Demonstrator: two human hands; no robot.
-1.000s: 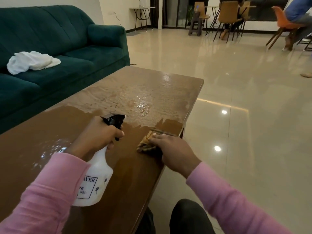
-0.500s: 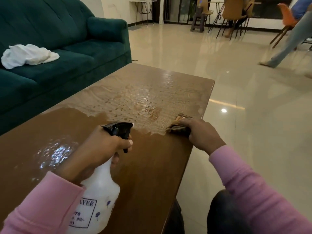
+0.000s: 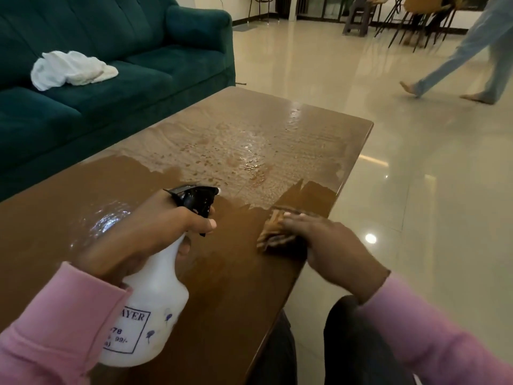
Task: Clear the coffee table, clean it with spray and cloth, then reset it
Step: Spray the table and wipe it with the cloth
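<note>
The brown coffee table (image 3: 116,190) is wet with spray across its far half, while the near part looks wiped. My left hand (image 3: 144,234) grips the neck of a white spray bottle (image 3: 150,307) with a black trigger head, held above the near table. My right hand (image 3: 327,245) presses flat on a brown striped cloth (image 3: 273,229) lying on the table near its right edge, at the border of the wet patch. Most of the cloth is hidden under my fingers.
A dark green sofa (image 3: 138,37) runs along the table's left side, with a white cloth (image 3: 69,69) on its seat. A person (image 3: 472,56) walks across the glossy tiled floor at the far right. Chairs (image 3: 416,18) stand at the back.
My right hand has pulled the cloth back toward me along the right edge, leaving a wiped strip. The person at the back right has walked further left. The spray bottle stays held.
</note>
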